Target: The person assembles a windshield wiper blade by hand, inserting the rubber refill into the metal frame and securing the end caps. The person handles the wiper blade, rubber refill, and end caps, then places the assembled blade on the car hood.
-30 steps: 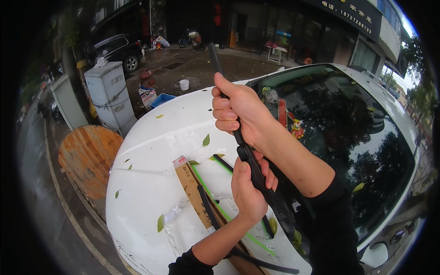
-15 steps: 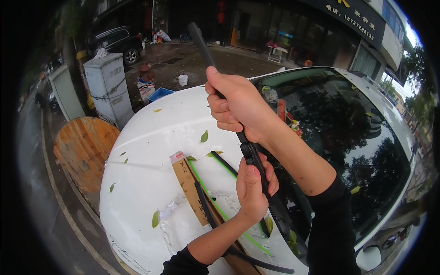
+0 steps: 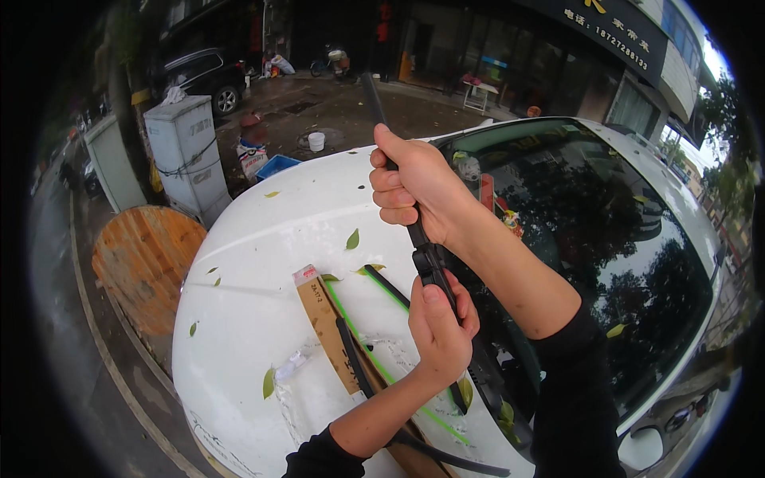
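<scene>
Over the car's white hood (image 3: 247,263), I hold a black wiper blade (image 3: 373,99) up at a slant, its top end pointing away from me. My right hand (image 3: 418,183) is wrapped round its upper part, thumb along the blade. Below the black connector (image 3: 430,259), my left hand (image 3: 442,323) grips the lower part with the thumb on top. Where blade and wiper arm meet is partly covered by my fingers. Beneath my left forearm lie a long cardboard box (image 3: 327,331), a loose curved black wiper blade (image 3: 351,354) and a bright green strip (image 3: 343,303).
The dark windshield (image 3: 606,215) spans the right side. Fallen leaves (image 3: 352,238) and crumpled clear plastic (image 3: 291,366) lie on the hood. Beyond it stand a round wooden board (image 3: 147,259), grey cabinets (image 3: 183,151), a blue crate (image 3: 275,166) and a white bucket (image 3: 316,141).
The upper end of the wiper blade has swung down and to the right, and my right hand has shifted slightly right with it. My left hand stays nearly in place.
</scene>
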`<state>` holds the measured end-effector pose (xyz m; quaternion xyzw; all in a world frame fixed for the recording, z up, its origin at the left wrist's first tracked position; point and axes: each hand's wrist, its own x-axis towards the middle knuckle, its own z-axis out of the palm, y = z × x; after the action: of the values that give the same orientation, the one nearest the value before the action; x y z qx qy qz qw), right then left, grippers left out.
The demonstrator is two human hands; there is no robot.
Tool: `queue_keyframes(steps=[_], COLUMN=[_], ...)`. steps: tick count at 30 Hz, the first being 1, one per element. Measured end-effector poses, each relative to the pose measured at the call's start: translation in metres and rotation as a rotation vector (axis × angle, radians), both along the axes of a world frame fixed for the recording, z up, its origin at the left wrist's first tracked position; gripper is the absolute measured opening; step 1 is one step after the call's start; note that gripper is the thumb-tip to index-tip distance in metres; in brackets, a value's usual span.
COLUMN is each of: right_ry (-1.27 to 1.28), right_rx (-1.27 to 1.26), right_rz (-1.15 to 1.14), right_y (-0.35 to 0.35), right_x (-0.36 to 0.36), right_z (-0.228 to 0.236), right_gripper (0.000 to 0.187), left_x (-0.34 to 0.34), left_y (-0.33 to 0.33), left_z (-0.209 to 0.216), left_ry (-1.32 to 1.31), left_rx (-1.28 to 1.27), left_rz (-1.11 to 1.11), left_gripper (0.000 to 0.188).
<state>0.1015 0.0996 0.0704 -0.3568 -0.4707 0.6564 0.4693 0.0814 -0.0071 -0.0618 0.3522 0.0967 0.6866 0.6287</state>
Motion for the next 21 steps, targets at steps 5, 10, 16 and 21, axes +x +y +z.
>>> queue_keyframes(steps=[5, 10, 16, 21], right_ry=[-0.139, -0.378, -0.399, -0.46], right_rx=[0.177, 0.246, 0.214, 0.323], right_rz=[0.078, -0.036, 0.049, 0.114], right_y=[-0.002, -0.034, -0.088, -0.102], right_x=[0.019, 0.05, 0.099, 0.097], right_z=[-0.009, -0.063, -0.11, -0.112], right_gripper=[0.055, 0.079, 0.057, 0.045], left_x=[-0.009, -0.032, -0.041, -0.045], left_y=[0.004, 0.019, 0.022, 0.007], left_z=[-0.004, -0.011, -0.003, -0.007], left_ry=[-0.043, 0.208, 0.465, 0.74], left_rx=[0.067, 0.193, 0.213, 0.3], left_rz=[-0.11, 0.053, 0.2, 0.333], left_gripper=[0.049, 0.05, 0.047, 0.017])
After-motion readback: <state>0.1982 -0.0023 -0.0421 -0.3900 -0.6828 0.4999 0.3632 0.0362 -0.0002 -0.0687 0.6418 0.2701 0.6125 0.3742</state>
